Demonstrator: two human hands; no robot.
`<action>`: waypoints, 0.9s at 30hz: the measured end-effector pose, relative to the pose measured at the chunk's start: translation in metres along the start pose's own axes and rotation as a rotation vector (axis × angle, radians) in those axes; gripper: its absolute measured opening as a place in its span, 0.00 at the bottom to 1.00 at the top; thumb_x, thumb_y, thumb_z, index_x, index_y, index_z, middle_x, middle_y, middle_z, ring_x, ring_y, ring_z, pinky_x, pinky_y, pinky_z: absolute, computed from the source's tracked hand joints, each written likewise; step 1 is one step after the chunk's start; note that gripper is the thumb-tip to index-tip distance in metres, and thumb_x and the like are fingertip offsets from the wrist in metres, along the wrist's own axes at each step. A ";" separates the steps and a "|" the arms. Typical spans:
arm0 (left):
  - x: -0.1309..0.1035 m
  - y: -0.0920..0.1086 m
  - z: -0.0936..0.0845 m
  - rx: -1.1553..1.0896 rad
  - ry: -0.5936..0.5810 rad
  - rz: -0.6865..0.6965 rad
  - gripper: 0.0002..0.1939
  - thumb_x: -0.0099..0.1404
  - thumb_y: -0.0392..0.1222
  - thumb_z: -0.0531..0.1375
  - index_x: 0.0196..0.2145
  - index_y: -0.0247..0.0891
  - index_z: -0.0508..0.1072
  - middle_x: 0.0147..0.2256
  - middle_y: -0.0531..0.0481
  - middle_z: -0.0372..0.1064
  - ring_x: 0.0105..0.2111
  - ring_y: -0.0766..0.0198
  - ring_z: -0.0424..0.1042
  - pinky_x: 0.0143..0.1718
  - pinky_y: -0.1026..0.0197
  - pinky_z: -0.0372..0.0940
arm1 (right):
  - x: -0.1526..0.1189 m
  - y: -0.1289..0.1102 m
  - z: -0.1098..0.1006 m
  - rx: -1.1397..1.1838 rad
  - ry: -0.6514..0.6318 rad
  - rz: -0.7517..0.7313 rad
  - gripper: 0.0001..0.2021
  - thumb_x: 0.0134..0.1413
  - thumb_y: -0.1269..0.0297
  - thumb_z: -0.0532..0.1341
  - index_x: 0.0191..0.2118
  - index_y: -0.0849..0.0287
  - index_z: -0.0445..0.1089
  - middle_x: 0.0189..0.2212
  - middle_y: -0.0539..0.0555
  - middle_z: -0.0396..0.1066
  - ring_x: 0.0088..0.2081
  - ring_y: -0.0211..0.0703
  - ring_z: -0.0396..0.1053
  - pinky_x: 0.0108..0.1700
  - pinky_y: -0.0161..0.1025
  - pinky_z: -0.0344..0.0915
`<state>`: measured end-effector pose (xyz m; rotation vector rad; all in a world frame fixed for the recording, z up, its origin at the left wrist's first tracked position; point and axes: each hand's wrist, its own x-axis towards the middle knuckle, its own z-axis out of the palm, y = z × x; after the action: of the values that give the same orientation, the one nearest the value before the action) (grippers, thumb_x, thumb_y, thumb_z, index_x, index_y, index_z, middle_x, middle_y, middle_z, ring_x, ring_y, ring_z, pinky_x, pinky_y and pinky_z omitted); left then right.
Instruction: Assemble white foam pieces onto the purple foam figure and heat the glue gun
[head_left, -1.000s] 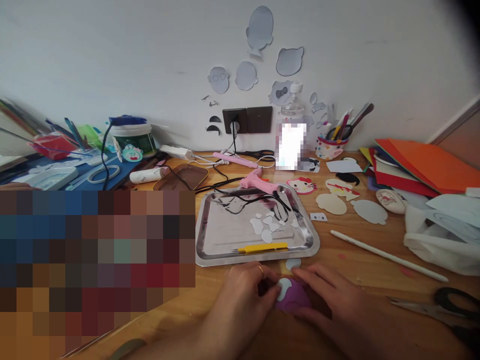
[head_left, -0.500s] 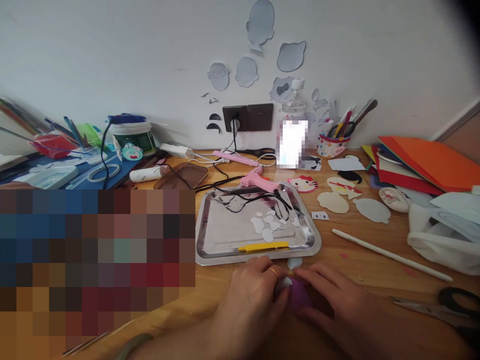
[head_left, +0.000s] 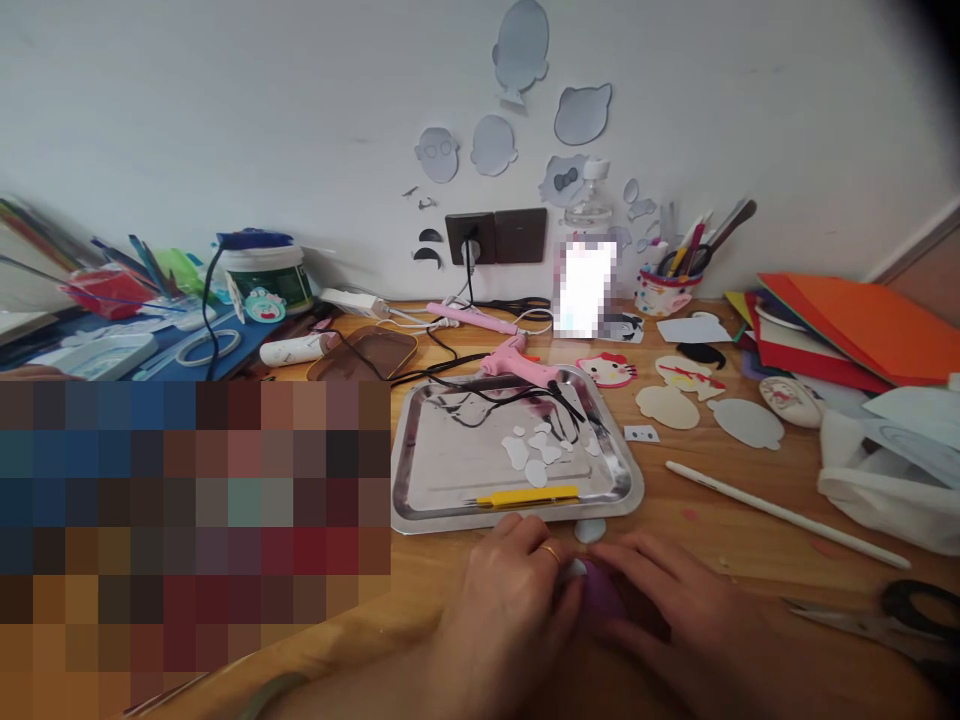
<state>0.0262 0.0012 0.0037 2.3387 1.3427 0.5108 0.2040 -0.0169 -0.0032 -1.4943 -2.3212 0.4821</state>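
Observation:
My left hand (head_left: 514, 590), with a ring on one finger, is closed with its fingertips pressed down on a small white paper piece (head_left: 574, 569). That piece lies against a purple sheet (head_left: 602, 597), mostly covered by both hands. On the sheet's right side, my right hand (head_left: 667, 590) grips it with thumb and fingers curved around it. A pale rounded cut-out (head_left: 591, 530) lies on the table just beyond my fingers. Past it stands a metal tray (head_left: 420, 520) holding yellow-handled tweezers (head_left: 529, 496) and several white paper pieces (head_left: 536, 472).
A pink glue gun (head_left: 521, 362) rests at the tray's far edge with black cable over it. Scissors (head_left: 862, 617) and a white stick (head_left: 787, 515) lie to the right. Behind stand a pen cup (head_left: 664, 290) and coloured sheets (head_left: 862, 320). The left foreground is pixelated.
My hands hold nearly the same place over the purple sheet, with only slight finger movement. Part of a hand or arm now shows at the far left edge.

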 end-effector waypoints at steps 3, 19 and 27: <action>-0.001 0.002 0.000 0.013 -0.025 0.000 0.07 0.60 0.38 0.53 0.29 0.38 0.70 0.30 0.49 0.66 0.32 0.60 0.65 0.31 0.58 0.63 | 0.000 0.001 -0.002 0.029 -0.050 0.008 0.15 0.46 0.68 0.61 0.43 0.52 0.67 0.38 0.51 0.70 0.38 0.42 0.70 0.37 0.37 0.70; 0.066 -0.036 -0.066 0.191 -0.113 0.101 0.08 0.56 0.40 0.59 0.36 0.41 0.73 0.35 0.51 0.71 0.39 0.58 0.65 0.38 0.59 0.60 | 0.003 -0.010 -0.009 0.042 -0.065 0.096 0.13 0.46 0.66 0.61 0.41 0.51 0.68 0.40 0.51 0.69 0.39 0.44 0.69 0.38 0.39 0.69; 0.088 -0.041 -0.050 0.342 -0.214 0.213 0.11 0.50 0.40 0.60 0.34 0.41 0.73 0.34 0.50 0.70 0.37 0.57 0.66 0.32 0.62 0.59 | 0.005 -0.005 -0.016 0.043 -0.042 0.013 0.12 0.48 0.61 0.60 0.41 0.50 0.69 0.39 0.51 0.71 0.39 0.45 0.70 0.37 0.39 0.70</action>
<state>0.0133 0.1047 0.0357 2.7403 1.1616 0.0848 0.2053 -0.0129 0.0137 -1.4938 -2.3196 0.5678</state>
